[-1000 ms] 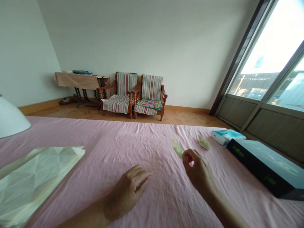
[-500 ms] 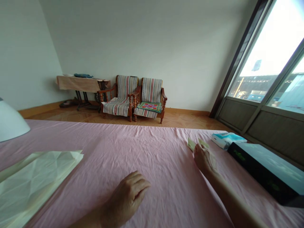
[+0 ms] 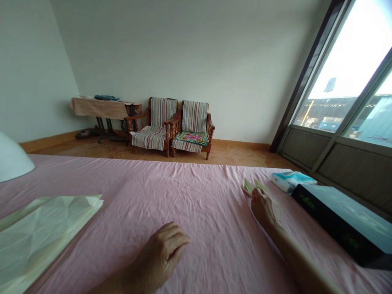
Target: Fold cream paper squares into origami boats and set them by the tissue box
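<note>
My right hand (image 3: 263,207) reaches out to the right over the pink cloth (image 3: 196,192), its fingers closed on a small piece of folded pale green paper (image 3: 248,186). Two pointed corners of the paper stick up beyond the fingers, while the rest of it is hidden by the hand. Resting on the cloth near the front middle, my left hand (image 3: 167,249) has its fingers curled together, with nothing visible in them. To its left lie large sheets of creased pale yellow-green paper (image 3: 45,228), which it does not touch.
A black box with a pale top (image 3: 339,220) lies along the right side, beside a blue and white packet (image 3: 292,179). At the left edge is a white rounded object (image 3: 14,161), partly cut off. Beyond the cloth's far edge stand two wooden armchairs (image 3: 191,139) and a cloth-covered table (image 3: 101,108).
The view has shifted very slightly. My right hand stays at the folded paper, having moved a little downward. My left hand rests in nearly the same place.
</note>
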A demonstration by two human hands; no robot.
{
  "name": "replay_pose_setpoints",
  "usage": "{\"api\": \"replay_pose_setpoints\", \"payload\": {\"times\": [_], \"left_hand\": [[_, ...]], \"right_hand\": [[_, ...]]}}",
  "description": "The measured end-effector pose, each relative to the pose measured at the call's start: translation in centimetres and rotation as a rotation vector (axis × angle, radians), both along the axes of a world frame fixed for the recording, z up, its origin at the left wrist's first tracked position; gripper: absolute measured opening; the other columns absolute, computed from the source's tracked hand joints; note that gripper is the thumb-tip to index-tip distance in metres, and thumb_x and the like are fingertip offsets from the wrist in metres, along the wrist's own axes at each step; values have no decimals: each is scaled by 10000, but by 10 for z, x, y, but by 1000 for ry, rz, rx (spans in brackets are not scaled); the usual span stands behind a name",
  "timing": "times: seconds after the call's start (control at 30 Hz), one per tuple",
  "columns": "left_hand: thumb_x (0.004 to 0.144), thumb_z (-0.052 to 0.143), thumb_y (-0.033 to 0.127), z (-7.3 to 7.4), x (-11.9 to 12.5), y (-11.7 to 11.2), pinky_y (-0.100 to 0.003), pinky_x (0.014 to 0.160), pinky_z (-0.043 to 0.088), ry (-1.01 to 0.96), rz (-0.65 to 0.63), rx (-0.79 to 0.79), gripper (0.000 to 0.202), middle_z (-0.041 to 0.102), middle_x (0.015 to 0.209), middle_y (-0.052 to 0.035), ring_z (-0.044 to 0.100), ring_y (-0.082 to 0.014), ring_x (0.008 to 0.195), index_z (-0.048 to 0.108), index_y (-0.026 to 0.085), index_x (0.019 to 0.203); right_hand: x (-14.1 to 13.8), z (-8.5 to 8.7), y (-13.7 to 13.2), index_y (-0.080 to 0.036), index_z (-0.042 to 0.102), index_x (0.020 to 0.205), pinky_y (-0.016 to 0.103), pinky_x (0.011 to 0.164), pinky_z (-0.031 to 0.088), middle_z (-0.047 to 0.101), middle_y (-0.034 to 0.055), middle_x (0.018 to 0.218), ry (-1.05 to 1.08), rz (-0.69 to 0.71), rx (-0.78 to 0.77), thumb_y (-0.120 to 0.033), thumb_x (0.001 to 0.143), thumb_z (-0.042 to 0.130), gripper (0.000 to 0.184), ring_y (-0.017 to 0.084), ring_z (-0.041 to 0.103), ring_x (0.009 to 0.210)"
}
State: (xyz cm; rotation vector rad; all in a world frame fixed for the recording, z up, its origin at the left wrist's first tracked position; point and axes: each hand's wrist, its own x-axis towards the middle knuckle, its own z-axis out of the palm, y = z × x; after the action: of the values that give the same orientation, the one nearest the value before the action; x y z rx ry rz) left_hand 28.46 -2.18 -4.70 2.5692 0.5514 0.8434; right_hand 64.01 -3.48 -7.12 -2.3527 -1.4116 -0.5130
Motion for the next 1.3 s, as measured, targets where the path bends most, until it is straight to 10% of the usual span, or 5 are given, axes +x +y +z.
{"api": "replay_pose_setpoints", "payload": {"times": [0.47, 0.8, 1.3], "left_hand": [[861, 477, 23, -2, 12, 3, -275, 729, 490, 21, 18, 5, 247, 636, 818, -19, 594, -172, 792, 645, 200, 901], [752, 626, 15, 14, 118, 10, -369, 873, 454, 82, -56, -65, 308, 677, 950, -45, 595, -219, 919, 661, 187, 1006], [780, 612, 26, -10, 249, 46, -306, 813, 493, -13, 136, -176, 381, 680, 863, -8, 643, -182, 853, 594, 185, 1126]], "right_hand": [[33, 14, -22, -187, 638, 1017, 312, 685, 320, 612, 98, 1055, -93, -118, -84, -141, 818, 561, 219, 246, 547, 952], [41, 13, -18, -178, 632, 917, 338, 727, 273, 672, 77, 857, -72, -101, -118, -124, 911, 450, 190, 219, 604, 857], [50, 6, -21, -201, 618, 808, 285, 713, 260, 688, 15, 806, 90, -63, 13, -163, 884, 530, 123, 159, 608, 759]]}}
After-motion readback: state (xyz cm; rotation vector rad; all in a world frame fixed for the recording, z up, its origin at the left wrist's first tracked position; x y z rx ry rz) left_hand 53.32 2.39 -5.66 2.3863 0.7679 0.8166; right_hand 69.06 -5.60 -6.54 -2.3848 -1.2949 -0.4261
